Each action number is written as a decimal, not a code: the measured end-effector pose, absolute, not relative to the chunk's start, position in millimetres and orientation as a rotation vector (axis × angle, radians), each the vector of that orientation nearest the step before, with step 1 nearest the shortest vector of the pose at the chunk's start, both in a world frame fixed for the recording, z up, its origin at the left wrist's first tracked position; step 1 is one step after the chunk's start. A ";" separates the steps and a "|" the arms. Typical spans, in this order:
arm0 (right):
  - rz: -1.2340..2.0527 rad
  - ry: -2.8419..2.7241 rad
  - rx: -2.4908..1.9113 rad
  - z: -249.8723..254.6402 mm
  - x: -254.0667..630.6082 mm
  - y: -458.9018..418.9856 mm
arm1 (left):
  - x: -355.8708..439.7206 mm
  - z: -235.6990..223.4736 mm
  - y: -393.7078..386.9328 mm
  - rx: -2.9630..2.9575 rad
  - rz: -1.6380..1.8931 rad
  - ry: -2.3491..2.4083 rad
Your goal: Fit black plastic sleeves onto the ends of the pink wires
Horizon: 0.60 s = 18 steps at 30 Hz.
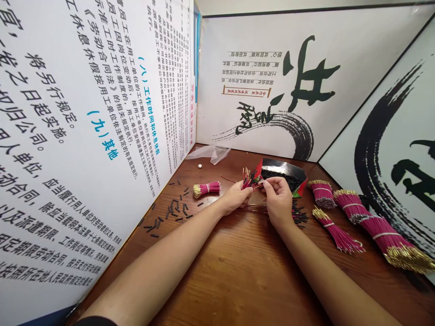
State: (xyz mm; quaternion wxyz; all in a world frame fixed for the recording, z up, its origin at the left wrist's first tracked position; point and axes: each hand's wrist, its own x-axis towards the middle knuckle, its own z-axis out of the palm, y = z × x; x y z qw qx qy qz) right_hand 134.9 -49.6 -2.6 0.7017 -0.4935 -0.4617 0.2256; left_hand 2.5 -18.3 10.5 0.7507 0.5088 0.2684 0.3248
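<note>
My left hand (238, 197) is closed around a small bunch of thin wires (247, 177) with gold-coloured tips and some black along them. Close beside it, my right hand (279, 199) pinches thumb and forefinger together at the ends of those wires. What sits between these fingertips is too small to make out. Just behind both hands stands an open box (301, 172) with red and black sides, holding many short black tubes (276, 174). Under and beside my right hand lie more black-ended pieces (299, 214), partly hidden by it.
Short black tubes (175, 208) lie scattered on the wooden table (217, 280) at left, near a tied magenta wire bundle (208, 189). More tied bundles (370, 217) lie at right. Clear plastic (214, 154) rests at the back. Printed panels (251, 36) wall the table in.
</note>
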 end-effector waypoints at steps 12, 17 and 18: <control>0.490 -1.042 -1.127 -0.8 132.9 -51.2 | 2.4 8.4 -17.5 1.130 0.710 0.579; 0.455 -1.045 -1.158 -1.1 132.9 -50.5 | 1.3 9.9 -18.3 1.131 0.703 0.567; 0.449 -1.044 -1.163 -0.8 132.6 -50.6 | 1.2 9.9 -18.3 1.131 0.704 0.567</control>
